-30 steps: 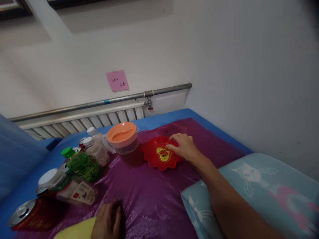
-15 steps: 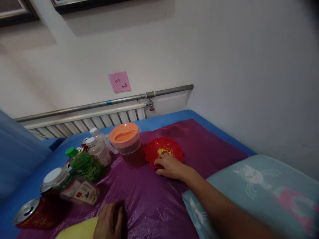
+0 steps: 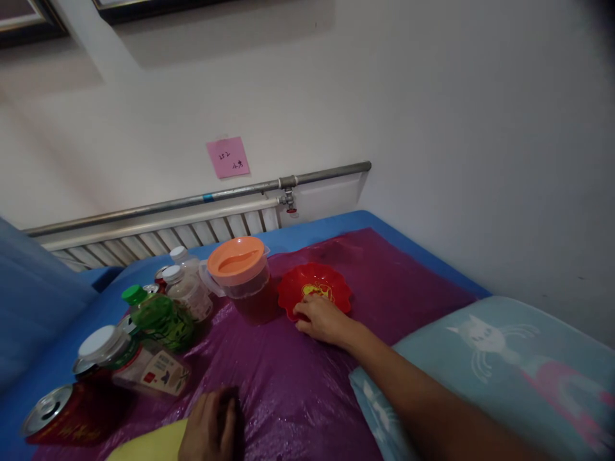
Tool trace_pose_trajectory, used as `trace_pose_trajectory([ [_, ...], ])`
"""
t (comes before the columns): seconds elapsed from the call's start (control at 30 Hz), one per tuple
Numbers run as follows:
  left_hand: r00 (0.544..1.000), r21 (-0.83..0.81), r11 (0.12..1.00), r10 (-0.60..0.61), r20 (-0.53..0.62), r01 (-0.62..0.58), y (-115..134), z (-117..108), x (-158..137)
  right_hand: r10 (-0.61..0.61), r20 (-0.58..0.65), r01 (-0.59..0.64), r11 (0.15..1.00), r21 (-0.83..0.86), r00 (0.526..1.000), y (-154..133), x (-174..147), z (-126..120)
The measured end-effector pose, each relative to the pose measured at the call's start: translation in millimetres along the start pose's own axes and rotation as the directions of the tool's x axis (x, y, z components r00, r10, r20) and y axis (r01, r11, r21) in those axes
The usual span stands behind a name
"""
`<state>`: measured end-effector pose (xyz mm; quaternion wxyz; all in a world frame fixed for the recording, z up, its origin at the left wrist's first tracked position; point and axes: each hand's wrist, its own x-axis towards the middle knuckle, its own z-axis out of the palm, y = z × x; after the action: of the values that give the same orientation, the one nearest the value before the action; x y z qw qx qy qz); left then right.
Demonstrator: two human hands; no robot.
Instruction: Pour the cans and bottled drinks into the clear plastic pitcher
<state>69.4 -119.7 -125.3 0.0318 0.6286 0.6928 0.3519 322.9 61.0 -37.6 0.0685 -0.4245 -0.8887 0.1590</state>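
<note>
At the near-left rim of a red scalloped plate point(image 3: 339, 288) with a yellow design, my right hand point(image 3: 321, 320) is closed, fingers over the rim and thumb low on the near side. Some of the plate is covered by the hand. My left hand point(image 3: 210, 426) lies at the bottom of the view with fingers curled in, on the purple plastic sheet point(image 3: 288, 397). A yellow item point(image 3: 147, 443) is right beside it. Left of the plate stands a clear pitcher point(image 3: 252, 301) with an orange lid and dark liquid inside.
On the left stand a red can point(image 3: 72, 416), a white-lidded jar point(image 3: 144, 368), a green-capped bottle point(image 3: 161, 320) and white-capped bottles point(image 3: 189, 294). A pale blue cat-print pillow point(image 3: 504, 365) lies right. Behind are a radiator point(image 3: 177, 237), a pipe point(image 3: 331, 171) and the wall.
The whole view has shifted very slightly, so everything sits a little further left. Both hands keep the same poses and places, and the plate stays where it was.
</note>
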Motion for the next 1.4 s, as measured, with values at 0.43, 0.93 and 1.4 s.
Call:
trace_pose_trajectory([
  [0.43, 0.999, -0.005, 0.999, -0.032, -0.026, 0.032, 1, 1, 0, 0.014, 0.001, -0.014, 0.998, -0.054, 1.0, -5, 0, 1],
  [0.93, 0.994, 0.03, 0.998, 0.045, 0.103, -0.048, -21, 1, 4, 0.007, 0.002, -0.006, 0.99, -0.14, 1.0, -7, 3, 6],
  [1.4, 0.799, 0.172, 0.981, 0.034, -0.601, 0.087, 26, -112, 42, -0.085, -0.376, 0.069, 0.996, -0.056, 0.923, 6, 9, 4],
])
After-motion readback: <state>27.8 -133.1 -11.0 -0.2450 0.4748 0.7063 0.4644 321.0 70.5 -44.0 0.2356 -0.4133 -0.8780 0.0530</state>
